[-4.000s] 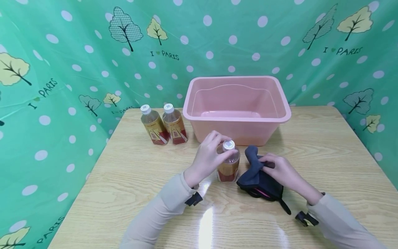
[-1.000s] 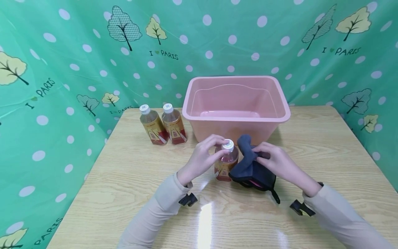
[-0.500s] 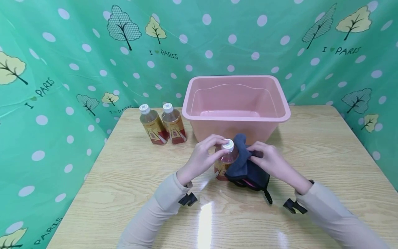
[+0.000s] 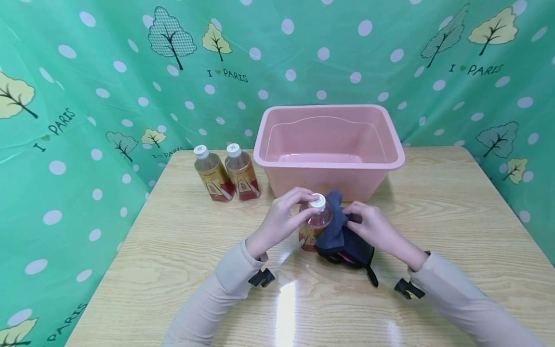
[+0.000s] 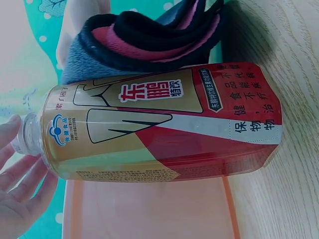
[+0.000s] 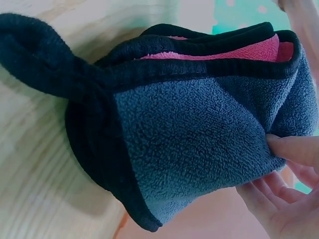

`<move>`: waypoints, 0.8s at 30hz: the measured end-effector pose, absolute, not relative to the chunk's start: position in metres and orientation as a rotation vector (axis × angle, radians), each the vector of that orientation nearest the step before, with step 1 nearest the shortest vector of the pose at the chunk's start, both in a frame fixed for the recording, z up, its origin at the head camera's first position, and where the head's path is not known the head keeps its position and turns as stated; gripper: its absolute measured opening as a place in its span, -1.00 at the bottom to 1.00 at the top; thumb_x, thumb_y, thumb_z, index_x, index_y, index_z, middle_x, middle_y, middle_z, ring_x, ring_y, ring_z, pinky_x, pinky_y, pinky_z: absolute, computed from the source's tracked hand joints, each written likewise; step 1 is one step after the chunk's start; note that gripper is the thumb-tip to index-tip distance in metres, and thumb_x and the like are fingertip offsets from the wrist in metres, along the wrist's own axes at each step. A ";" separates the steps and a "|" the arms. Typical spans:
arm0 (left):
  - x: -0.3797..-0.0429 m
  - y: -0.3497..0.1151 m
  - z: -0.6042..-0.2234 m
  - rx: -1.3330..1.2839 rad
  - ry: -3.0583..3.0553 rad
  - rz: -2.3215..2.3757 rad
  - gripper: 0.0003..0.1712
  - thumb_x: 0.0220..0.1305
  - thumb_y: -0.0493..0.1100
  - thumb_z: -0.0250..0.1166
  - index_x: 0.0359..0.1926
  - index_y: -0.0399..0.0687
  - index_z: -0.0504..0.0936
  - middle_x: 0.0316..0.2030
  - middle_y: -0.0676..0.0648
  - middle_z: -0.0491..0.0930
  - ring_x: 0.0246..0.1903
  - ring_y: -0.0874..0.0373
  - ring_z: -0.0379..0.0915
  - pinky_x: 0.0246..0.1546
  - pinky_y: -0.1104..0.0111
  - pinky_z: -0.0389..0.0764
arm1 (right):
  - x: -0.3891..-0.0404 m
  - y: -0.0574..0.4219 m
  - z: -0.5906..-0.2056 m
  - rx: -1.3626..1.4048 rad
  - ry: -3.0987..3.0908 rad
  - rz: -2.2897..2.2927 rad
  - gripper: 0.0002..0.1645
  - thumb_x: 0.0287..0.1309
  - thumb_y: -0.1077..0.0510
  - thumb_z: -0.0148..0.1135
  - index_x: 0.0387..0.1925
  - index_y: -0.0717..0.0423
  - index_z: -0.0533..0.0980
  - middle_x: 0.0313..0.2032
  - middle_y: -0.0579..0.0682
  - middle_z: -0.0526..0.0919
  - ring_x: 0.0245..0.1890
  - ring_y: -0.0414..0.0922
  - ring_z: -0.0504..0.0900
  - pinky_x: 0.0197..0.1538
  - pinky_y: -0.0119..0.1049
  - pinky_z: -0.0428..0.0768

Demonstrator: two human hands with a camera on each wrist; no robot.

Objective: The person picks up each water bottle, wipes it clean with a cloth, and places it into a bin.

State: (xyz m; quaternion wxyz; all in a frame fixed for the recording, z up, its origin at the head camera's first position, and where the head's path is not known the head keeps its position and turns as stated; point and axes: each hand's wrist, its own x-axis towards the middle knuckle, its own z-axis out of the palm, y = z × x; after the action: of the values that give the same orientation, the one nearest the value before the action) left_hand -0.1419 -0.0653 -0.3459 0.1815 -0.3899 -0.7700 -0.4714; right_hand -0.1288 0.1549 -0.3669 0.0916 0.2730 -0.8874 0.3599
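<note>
My left hand [image 4: 284, 217] holds the white cap of a drink bottle [image 5: 149, 124] between thumb and fingers. The bottle stands upright on the table, with a gold and red label and Chinese lettering. Against its right side lies a folded dark grey towel [image 6: 194, 134] with black edging, a hanging loop and a pink inner face. Thumb and fingers of my right hand [image 4: 373, 226] pinch the towel on its right side. In the head view the towel covers part of the bottle's right side.
A pink plastic bin [image 4: 329, 178] stands just behind the bottle and towel. Two more bottles, a left one [image 4: 214, 178] and a right one [image 4: 244, 176], stand side by side left of it. Green patterned cloth [image 4: 321, 53] hangs behind the wooden table [image 4: 173, 270].
My right hand has moved the towel left until it meets the bottle, overlapping its side. The left hand stays at the cap, and the bottle's label has turned to another face since the oldest frame.
</note>
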 end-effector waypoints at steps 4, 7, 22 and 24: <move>-0.142 -0.066 -0.347 -1.099 -2.176 -1.349 -0.75 -0.02 -0.31 0.32 -0.24 -0.27 0.56 -0.26 -0.12 0.54 -0.29 0.21 0.46 -0.24 0.51 0.53 | -0.129 0.154 -0.372 0.814 -2.657 1.032 -0.76 -0.27 0.55 0.23 -0.42 0.35 0.54 -0.40 0.12 0.59 -0.36 0.00 0.56 -0.31 -0.16 0.55; -0.142 -0.066 -0.347 -1.097 -2.176 -1.353 -0.75 -0.02 -0.31 0.32 -0.24 -0.27 0.56 -0.25 -0.12 0.54 -0.29 0.21 0.47 -0.24 0.52 0.53 | -0.130 0.154 -0.377 0.821 -2.674 1.004 -0.76 -0.27 0.54 0.23 -0.42 0.34 0.55 -0.40 0.11 0.59 -0.36 -0.01 0.56 -0.31 -0.15 0.54; -0.142 -0.066 -0.346 -1.090 -2.191 -1.340 -0.75 -0.02 -0.31 0.32 -0.24 -0.27 0.57 -0.25 -0.12 0.55 -0.31 0.23 0.46 -0.27 0.54 0.52 | -0.130 0.154 -0.397 0.892 -2.750 0.907 -0.79 -0.24 0.50 0.25 -0.42 0.32 0.53 -0.41 0.06 0.55 -0.36 -0.04 0.54 -0.29 -0.17 0.53; -0.142 -0.066 -0.346 -1.088 -2.194 -1.337 -0.75 -0.01 -0.31 0.32 -0.24 -0.27 0.57 -0.25 -0.12 0.55 -0.30 0.23 0.46 -0.27 0.54 0.51 | -0.129 0.154 -0.400 0.896 -2.771 0.897 -0.79 -0.23 0.50 0.25 -0.42 0.32 0.53 -0.41 0.05 0.54 -0.35 -0.05 0.55 -0.29 -0.18 0.53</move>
State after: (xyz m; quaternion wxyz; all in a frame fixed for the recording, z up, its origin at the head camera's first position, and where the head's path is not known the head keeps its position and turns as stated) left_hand -0.1419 -0.0657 -0.3463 0.1748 -0.3838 -0.7743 -0.4719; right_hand -0.1288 0.1541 -0.4001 0.0471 0.2937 -0.9083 0.2941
